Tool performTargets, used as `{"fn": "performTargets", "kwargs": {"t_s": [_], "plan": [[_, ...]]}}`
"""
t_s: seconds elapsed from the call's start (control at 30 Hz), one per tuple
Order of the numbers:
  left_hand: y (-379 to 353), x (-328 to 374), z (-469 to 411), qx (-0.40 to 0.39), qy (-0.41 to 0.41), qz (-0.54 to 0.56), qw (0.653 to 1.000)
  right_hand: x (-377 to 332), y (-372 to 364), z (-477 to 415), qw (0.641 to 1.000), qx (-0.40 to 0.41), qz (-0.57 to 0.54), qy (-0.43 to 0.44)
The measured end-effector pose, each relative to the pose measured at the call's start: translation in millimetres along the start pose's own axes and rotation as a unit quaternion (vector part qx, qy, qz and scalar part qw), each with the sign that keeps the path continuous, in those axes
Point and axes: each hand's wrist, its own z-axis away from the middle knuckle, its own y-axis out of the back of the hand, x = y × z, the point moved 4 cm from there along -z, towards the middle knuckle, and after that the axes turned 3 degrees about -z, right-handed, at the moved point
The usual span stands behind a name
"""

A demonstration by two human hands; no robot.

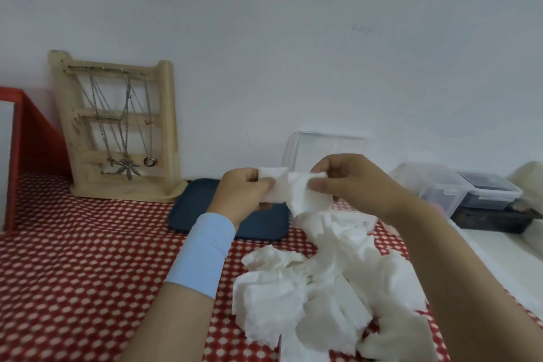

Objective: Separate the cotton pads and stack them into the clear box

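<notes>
Wooden necklace stand (117,126), blue tray (191,214), red dotted tablecloth (73,273), lidded containers (487,189) at right

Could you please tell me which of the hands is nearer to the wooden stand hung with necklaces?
Left. The left hand is right of the pale wooden necklace stand, above the dark blue tray; the right hand is farther right again.

White cotton pads (323,288) lie in a loose heap, some lifted, the clear box (329,147) just behind.
</notes>
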Motion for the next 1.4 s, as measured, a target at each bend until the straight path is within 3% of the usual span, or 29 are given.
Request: {"fn": "performTargets", "kwargs": {"t_s": [0.13, 0.37, 0.7, 0.87, 1.13, 1.27, 1.4], "plan": [[-12, 2, 4, -0.006, 0.001, -0.01, 1.0, 12, 2, 4, 0.992, 0.022, -0.121, -0.005], [-26, 4, 8, -0.022, 0.012, -0.002, 1.0, 18, 7, 4, 0.995, 0.007, -0.096, 0.013], [-42, 4, 14, -0.077, 0.044, 0.067, 0.994, 21, 4, -4, 0.996, 0.075, -0.039, 0.025], [-39, 5, 13, -0.086, 0.03, 0.059, 0.994, 15, -1, -1, 0.989, 0.056, -0.12, 0.061], [-40, 9, 16, -0.182, 0.034, 0.115, 0.976, 18, -5, -3, 0.986, 0.164, -0.028, 0.011], [-36, 7, 14, -0.185, 0.02, 0.057, 0.981, 28, -6, -1, 0.983, 0.07, -0.137, -0.096], [-36, 6, 13, -0.187, 0.019, 0.011, 0.982, 31, -10, 1, 0.977, 0.052, -0.176, -0.106]]}}
